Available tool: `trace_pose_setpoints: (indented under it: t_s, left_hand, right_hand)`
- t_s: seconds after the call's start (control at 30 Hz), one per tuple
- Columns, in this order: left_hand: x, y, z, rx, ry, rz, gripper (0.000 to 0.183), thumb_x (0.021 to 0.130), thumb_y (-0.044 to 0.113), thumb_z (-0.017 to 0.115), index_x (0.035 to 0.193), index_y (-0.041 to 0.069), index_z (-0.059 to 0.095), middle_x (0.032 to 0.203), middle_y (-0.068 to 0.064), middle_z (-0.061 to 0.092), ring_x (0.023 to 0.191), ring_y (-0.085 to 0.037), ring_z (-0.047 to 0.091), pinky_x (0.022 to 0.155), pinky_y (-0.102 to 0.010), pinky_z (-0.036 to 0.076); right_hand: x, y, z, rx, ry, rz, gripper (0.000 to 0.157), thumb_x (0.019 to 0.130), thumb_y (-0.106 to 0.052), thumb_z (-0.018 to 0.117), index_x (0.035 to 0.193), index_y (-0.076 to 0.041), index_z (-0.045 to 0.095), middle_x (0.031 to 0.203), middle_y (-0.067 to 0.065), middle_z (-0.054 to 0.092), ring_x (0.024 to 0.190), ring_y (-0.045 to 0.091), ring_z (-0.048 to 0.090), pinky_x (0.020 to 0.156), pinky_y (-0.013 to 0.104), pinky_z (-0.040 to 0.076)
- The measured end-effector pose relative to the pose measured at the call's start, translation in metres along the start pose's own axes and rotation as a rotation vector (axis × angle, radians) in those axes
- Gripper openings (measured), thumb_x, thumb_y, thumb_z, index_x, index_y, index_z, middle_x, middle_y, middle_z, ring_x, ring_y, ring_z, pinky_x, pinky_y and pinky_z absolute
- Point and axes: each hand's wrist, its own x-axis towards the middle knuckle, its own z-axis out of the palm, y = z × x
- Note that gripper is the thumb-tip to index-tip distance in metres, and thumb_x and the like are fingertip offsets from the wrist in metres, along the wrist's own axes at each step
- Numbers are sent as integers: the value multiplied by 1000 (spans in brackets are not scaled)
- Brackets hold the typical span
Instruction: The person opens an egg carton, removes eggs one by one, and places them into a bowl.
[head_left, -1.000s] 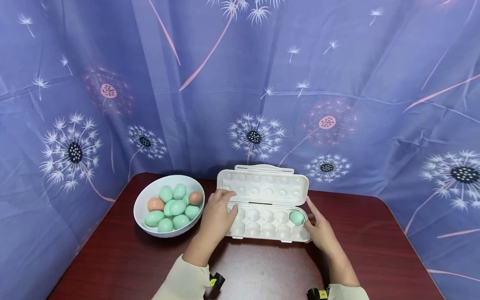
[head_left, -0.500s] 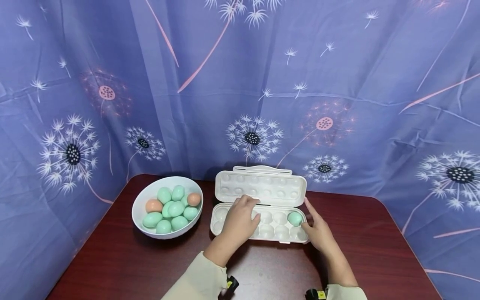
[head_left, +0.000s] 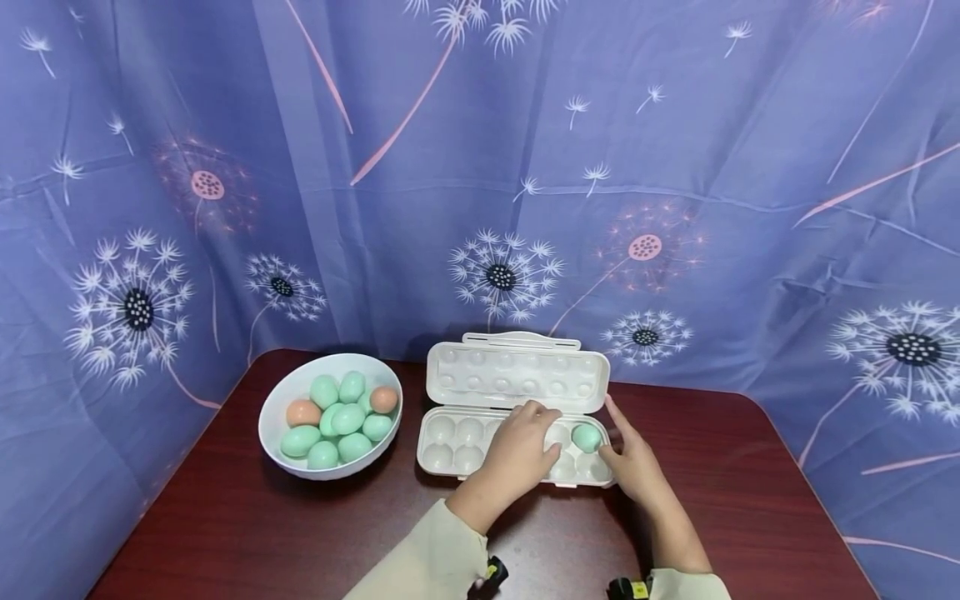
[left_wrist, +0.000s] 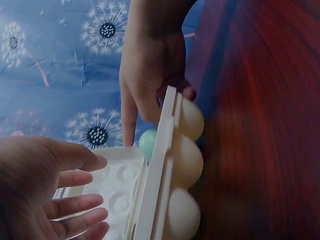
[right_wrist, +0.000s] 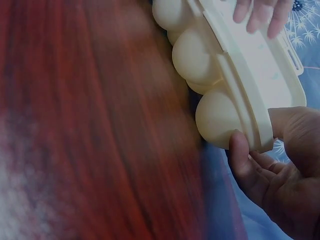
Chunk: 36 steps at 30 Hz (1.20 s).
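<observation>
A white plastic egg box [head_left: 468, 457] stands on the table with its lid [head_left: 517, 375] tipped back. One green egg [head_left: 587, 437] sits in the back-row cup at the right end. My left hand [head_left: 519, 442] hovers over the cups just left of that egg, holding nothing; its fingers [left_wrist: 80, 201] show spread and loosely bent in the left wrist view. With my right hand [head_left: 633, 462] I grip the box's right end. In the right wrist view, the thumb and fingers of this right hand [right_wrist: 295, 170] close round the rim from above and below.
To the left, a white bowl [head_left: 272, 427] holds several green eggs [head_left: 348, 419] and two brown eggs [head_left: 303, 412]. The dark red wooden table [head_left: 300, 533] meets a blue dandelion-print curtain [head_left: 420, 250] at its back and sides.
My left hand has moved right, from the box's left end to beside the green egg, uncovering the left cups. My right hand keeps its grip on the right end.
</observation>
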Motion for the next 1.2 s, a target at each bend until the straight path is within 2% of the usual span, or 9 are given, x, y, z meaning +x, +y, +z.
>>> trace_pose_setpoints:
  t_s: [0.13,0.3,0.43,0.67,1.03,1.2]
  left_hand:
    - [6,8,11,-4,-4,33,44,89,30,75,131,18,66,119,1,66,109,-16,63,93,-29,54]
    - [12,16,25,-57,1,58,38,88,26,76,125,19,70,118,1,65,108,-16,62,89,-28,54]
    - [15,20,35,-72,3,60,40,87,23,76,126,18,69,120,0,65,109,-16,62,90,-27,53]
    - [24,24,48,-12,50,99,41,86,25,76,127,19,69,120,0,66,106,-16,63,88,-25,53]
    - [29,30,62,52,3,82,39,83,24,76,122,21,72,114,3,67,103,-16,64,83,-28,54]
    - [32,33,66,99,3,82,36,82,24,76,117,24,72,109,4,66,98,-16,62,73,-27,52]
  right_hand:
    - [0,0,0,5,3,-5,86,91,4,57,162,-31,23,119,27,64,82,23,68,50,33,58]
    - [-1,0,-1,-16,5,-15,85,91,3,56,162,-29,23,120,27,63,89,26,69,52,30,58]
    - [-2,0,-1,-13,1,-14,84,91,4,56,162,-29,23,119,27,64,86,24,68,52,30,58]
    - [-2,-1,-1,-7,3,-15,84,92,4,55,162,-30,23,117,27,64,79,21,67,52,30,58]
    - [-1,0,-1,-14,1,-14,83,92,2,56,162,-30,23,122,26,64,88,24,70,54,29,58]
    - [-1,0,-1,-1,3,1,83,93,3,56,162,-31,24,120,26,64,82,22,69,51,31,58]
